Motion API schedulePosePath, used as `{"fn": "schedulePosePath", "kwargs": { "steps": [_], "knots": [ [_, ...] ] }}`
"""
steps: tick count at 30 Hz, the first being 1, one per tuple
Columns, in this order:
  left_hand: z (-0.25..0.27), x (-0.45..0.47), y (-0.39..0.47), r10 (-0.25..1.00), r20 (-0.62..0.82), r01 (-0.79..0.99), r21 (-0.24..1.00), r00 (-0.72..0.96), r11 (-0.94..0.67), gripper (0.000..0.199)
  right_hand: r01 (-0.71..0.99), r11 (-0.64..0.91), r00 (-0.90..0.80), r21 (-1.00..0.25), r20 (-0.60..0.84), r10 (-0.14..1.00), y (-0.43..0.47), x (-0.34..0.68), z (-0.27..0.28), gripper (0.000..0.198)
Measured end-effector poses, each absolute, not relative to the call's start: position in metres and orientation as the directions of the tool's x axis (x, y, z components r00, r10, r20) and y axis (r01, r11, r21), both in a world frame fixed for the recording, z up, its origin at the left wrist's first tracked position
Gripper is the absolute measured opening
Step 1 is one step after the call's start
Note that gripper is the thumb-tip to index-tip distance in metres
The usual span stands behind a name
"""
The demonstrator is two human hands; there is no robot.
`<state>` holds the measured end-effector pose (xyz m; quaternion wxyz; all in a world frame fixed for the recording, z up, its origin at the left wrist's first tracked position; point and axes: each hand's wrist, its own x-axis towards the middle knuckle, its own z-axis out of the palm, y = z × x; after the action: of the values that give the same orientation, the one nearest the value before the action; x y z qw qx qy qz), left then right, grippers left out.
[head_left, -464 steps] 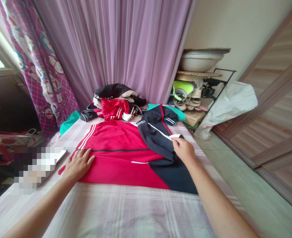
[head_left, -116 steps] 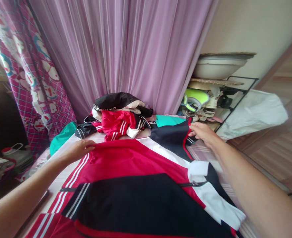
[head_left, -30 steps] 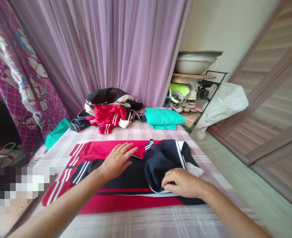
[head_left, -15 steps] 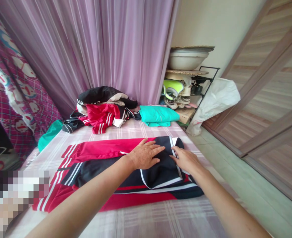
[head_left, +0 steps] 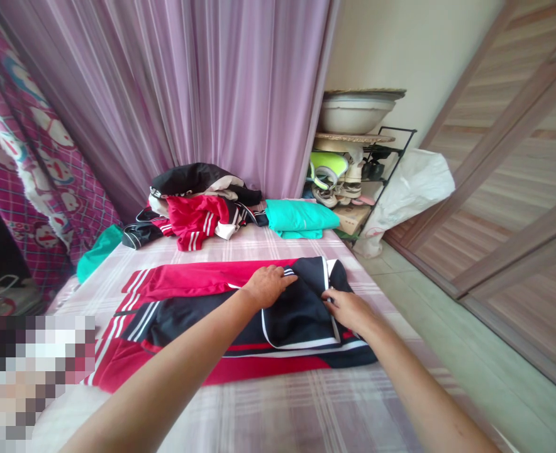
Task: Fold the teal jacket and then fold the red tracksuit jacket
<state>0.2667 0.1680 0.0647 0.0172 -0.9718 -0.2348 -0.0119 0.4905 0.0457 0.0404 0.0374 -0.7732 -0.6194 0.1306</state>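
Observation:
A red and navy track jacket (head_left: 299, 321) with white stripes and white piping lies spread and partly folded on the bed. Its navy end is turned back over the middle, and the striped cuffs point left. My left hand (head_left: 267, 286) is closed on the navy cloth near the top of the folded part, with a bit of striped fabric at its fingertips. On the right, my right hand (head_left: 348, 309) pinches the white-piped edge of the jacket between thumb and fingers. The undersides of both hands' fingers are partly hidden.
The garment rests on a checked bedsheet (head_left: 306, 415). Behind it are a heap of red and black clothes (head_left: 195, 214) and a folded turquoise garment (head_left: 301, 218). A shoe rack (head_left: 391, 182) with basins stands beyond the bed's right corner, near a white plastic bag (head_left: 412, 189).
My left hand has gone from lying flat with spread fingers to curled fingers, slightly to the left. My right hand has shifted slightly down and left along the piped edge.

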Motion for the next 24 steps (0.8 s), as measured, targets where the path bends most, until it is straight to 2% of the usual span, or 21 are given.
{"fn": "schedulePosePath", "kwargs": {
  "steps": [5,9,14,17,19,21,24],
  "knots": [
    [0.056,0.298,0.172,0.328,0.045,0.330,-0.061,0.944,-0.942,0.056,0.906,-0.180,0.135,-0.382,-0.141,0.981,0.041,0.499,0.029,0.033],
    [0.060,0.313,0.174,0.291,-0.010,0.289,-0.096,0.957,-0.953,0.037,0.860,-0.180,0.144,-0.478,-0.111,0.983,0.034,0.506,0.020,0.038],
    [0.103,0.269,0.179,0.253,0.038,0.255,-0.073,0.967,-0.964,0.017,0.803,-0.201,0.186,-0.560,-0.085,0.979,0.031,0.510,0.013,0.042],
    [0.132,0.206,0.178,0.340,0.109,0.342,-0.002,0.934,-0.940,0.016,0.775,-0.193,0.181,-0.602,-0.082,0.980,0.031,0.511,0.012,0.043],
    [0.143,0.160,0.175,0.446,0.128,0.440,0.072,0.886,-0.895,0.017,0.779,-0.187,0.162,-0.599,-0.096,0.982,0.031,0.511,0.014,0.044],
    [0.143,0.119,0.171,0.566,0.087,0.554,0.135,0.820,-0.822,0.022,0.824,-0.168,0.138,-0.540,-0.097,0.986,0.031,0.509,0.018,0.044],
    [0.127,0.078,0.164,0.727,0.032,0.707,0.208,0.686,-0.676,0.032,0.913,-0.155,0.134,-0.377,-0.082,0.988,0.031,0.502,0.025,0.046]
  ]
}}
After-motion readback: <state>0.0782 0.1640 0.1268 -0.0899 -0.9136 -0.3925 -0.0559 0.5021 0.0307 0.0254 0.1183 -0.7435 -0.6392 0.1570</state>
